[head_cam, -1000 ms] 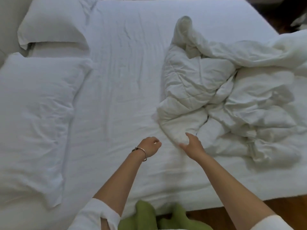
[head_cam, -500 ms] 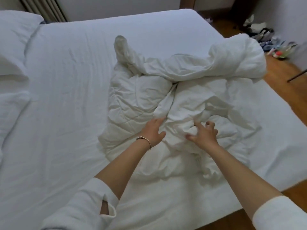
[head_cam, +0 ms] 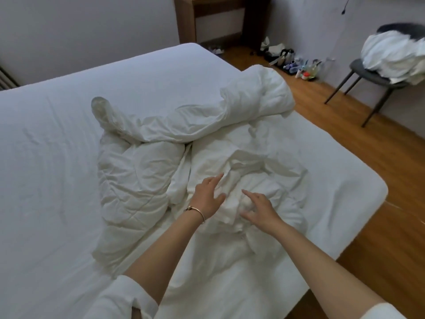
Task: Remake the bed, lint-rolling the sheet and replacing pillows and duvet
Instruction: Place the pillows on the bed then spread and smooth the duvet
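While both hands are held over it, the crumpled duvet (head_cam: 184,143) is heaped near the bed's (head_cam: 57,146) right edge.
Fingers of the left hand (head_cam: 207,196) and right hand (head_cam: 258,209) are spread loosely, fingertips at the folds; nothing is gripped.

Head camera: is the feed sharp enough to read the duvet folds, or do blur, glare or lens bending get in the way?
Head view: soft even light with no glare, folds of the duvet readable; right hand slightly motion-blurred at the fingers, left hand sharper; wide-angle bending curves the bed edges; chair softer near the corner.
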Available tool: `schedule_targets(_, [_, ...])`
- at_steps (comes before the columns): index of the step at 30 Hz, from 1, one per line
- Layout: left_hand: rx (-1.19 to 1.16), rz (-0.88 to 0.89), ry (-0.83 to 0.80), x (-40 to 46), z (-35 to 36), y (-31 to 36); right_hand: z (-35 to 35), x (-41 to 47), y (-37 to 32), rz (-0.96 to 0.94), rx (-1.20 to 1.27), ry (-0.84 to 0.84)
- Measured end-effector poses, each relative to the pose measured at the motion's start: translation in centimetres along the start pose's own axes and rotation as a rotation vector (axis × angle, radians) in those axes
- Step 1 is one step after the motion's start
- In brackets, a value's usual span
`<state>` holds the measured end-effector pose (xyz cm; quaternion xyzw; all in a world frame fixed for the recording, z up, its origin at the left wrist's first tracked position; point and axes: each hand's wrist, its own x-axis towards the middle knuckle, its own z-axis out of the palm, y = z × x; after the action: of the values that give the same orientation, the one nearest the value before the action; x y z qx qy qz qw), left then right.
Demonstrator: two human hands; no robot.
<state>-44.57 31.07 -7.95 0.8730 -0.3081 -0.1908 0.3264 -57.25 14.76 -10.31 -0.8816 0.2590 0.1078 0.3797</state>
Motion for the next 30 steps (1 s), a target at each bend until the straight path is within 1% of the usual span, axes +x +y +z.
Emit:
schedule_targets(3, [-0.022, 0.044, 0.012, 2.9, 1.3, 2.6, -3.3, 0.4, 1.4, -0.008, 0.06, 0.046])
schedule_targets(5, [-0.045, 0.048, 0.055, 5.0, 2.6, 4.2, -5.4, 0.8, 3.6, 0.002, 0.074, 0.06])
schedule_targets(6, [-0.081, 0.031, 0.105, 6.2, 3.1, 5.0, -6.4, 1.0, 4.8, 0.01, 0.084, 0.057])
schedule_targets(9, [-0.18, -0.066, 0.325, 10.7, 4.0, 7.3, -9.8, 2.8, 8.2, -0.005, 0.088, 0.018])
schedule_targets(11, [-0.1, -0.136, 0.41, 13.9, 4.6, 8.5, -12.6, 5.2, 9.3, -0.061, 0.056, -0.021])
schedule_targets(13, [0.064, -0.177, 0.401, 16.5, 5.4, 10.5, -15.7, 7.7, 9.0, -0.147, 0.04, -0.031])
schedule_targets(14, [0.13, -0.182, 0.384, 17.4, 5.9, 11.8, -17.2, 8.9, 8.5, -0.188, 0.037, -0.029])
schedule_targets(16, [0.174, -0.199, 0.387, 18.6, 6.5, 14.1, -20.0, 11.4, 7.1, -0.252, 0.014, -0.024])
schedule_targets(18, [0.135, -0.241, 0.449, 19.0, 6.5, 15.1, -22.1, 13.7, 5.4, -0.304, -0.035, -0.039])
schedule_targets(20, [0.042, -0.313, 0.495, 18.8, 5.6, 14.8, -23.3, 15.9, 3.4, -0.348, -0.112, -0.061])
schedule_targets(22, [-0.015, -0.384, 0.53, 18.9, 4.1, 13.9, -23.8, 18.0, 1.0, -0.386, -0.189, -0.079])
schedule_targets(25, [-0.089, -0.484, 0.625, 19.5, 1.3, 12.5, -23.5, 20.6, -3.1, -0.461, -0.348, -0.1])
schedule_targets(28, [-0.007, -0.509, 0.611, 20.8, -0.8, 10.6, -22.3, 22.8, -6.9, -0.482, -0.486, -0.085])
schedule_targets(30, [0.05, -0.526, 0.579, 21.9, -1.9, 9.4, -21.6, 24.4, -9.1, -0.468, -0.51, -0.103])
